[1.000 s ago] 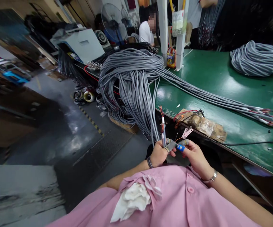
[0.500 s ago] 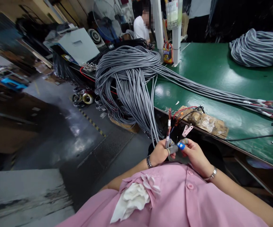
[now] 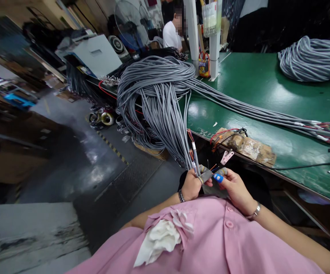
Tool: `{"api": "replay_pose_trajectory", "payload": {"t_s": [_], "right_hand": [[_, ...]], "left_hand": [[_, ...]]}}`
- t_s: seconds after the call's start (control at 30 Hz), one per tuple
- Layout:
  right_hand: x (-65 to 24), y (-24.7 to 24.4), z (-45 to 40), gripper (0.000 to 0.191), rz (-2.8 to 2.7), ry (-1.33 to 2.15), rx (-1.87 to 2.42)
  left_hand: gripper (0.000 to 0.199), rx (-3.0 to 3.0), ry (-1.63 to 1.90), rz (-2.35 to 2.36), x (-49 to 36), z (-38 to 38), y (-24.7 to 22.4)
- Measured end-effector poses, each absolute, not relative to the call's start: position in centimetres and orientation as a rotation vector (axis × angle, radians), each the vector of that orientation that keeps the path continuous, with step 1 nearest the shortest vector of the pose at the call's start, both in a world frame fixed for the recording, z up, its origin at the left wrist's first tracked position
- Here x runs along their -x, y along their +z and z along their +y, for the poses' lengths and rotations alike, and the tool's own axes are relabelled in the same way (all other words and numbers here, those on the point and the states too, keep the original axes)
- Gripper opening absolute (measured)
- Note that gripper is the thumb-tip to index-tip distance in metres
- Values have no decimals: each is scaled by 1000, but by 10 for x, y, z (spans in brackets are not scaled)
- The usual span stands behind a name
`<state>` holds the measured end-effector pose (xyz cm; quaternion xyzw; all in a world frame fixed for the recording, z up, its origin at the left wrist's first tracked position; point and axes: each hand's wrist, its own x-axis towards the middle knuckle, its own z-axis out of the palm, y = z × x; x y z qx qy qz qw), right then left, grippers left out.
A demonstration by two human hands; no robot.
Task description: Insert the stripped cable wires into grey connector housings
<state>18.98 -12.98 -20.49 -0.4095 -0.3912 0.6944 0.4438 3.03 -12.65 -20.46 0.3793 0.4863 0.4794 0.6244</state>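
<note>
Left hand (image 3: 191, 186): closed round grey cable ends (image 3: 196, 158). Right hand (image 3: 237, 190): fingertips closed on thin wires (image 3: 214, 167) between the hands; exact grip unclear. Risk: uneven pull could bend or snap a strand. Pink clip (image 3: 227, 157) near the fingers; loose wires might snag on it. Beyond, cable bundle (image 3: 165, 102) hangs over the edge of the desk (image 3: 247, 87); its weight could drag the held ends loose.

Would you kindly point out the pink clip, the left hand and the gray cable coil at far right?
Pink clip (image 3: 225, 158): head view, on its body.
Left hand (image 3: 191, 186): head view, back of the hand.
Gray cable coil (image 3: 310, 61): head view, on its looped strands.
</note>
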Motion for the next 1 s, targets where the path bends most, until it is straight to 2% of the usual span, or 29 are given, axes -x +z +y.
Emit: {"api": "replay_pose_trajectory", "payload": {"t_s": [0.47,0.63,0.8,0.87,1.0], "right_hand": [[-201,-208,-134,29,-1074,1777,962],[-220,-220,-131,25,-1120,1834,937],[-233,-232,-107,54,-745,1870,935],[-231,-230,-95,58,-691,1902,937],[-221,-218,-80,47,-680,1891,861]], "left_hand": [[32,-1001,1082,1172,-36,-127,-203],[31,-978,1062,1081,-31,-127,-200],[31,-1029,957,1016,-30,-123,-192],[31,-1051,894,994,-33,-119,-188],[32,-1039,846,949,-40,-111,-182]]}}
